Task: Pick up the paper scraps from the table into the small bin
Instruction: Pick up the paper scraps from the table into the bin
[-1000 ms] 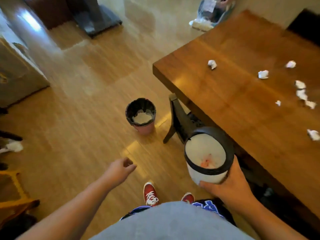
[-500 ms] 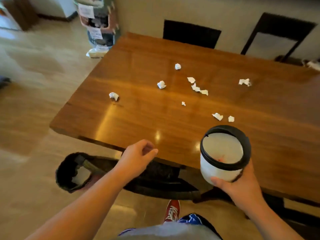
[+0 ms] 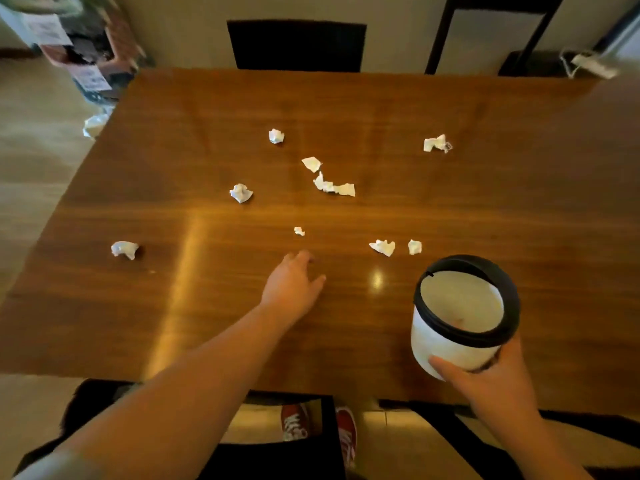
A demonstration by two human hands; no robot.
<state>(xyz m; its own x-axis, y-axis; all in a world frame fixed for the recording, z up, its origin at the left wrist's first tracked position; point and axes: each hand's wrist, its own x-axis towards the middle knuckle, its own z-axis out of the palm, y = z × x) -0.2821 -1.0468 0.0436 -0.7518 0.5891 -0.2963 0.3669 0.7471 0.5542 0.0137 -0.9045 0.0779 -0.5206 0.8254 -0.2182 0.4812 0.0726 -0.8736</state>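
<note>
Brown polished wooden desk (image 3: 485, 202) fills the view, glare streak running down its left half; two dark chair backs (image 3: 296, 45) at 12 o'clock against a pale wall, tan wood floor (image 3: 31, 161) at 9 o'clock. White crumpled paper scraps lie scattered on the desk: one ball far out at 9 o'clock (image 3: 124, 249), one at 11 o'clock (image 3: 241, 192), one further back (image 3: 276, 136), a flat torn piece (image 3: 311, 164) with a ragged strip (image 3: 334, 186) just beside it near centre, a crumpled pair at 1 o'clock (image 3: 436, 143), a tiny bit (image 3: 299, 231), and two small pieces (image 3: 382, 247) (image 3: 414, 246) side by side near the bin.

Left hand (image 3: 292, 289) reaches out low over the desk, palm down, fingers (image 3: 301, 258) loosely curled and slightly apart, holding nothing; fingertips just short of the tiny bit, not touching it.

Right hand (image 3: 491, 382) holds the small white round bin with black rim ring (image 3: 460, 306) from below at 4 o'clock, fingers wrapped around its base, thumb across the white wall. Bin is tilted, mouth facing the camera; inside looks mostly bare, contents unclear. Red sneakers (image 3: 294, 427) show under the desk's near edge at 6 o'clock.
</note>
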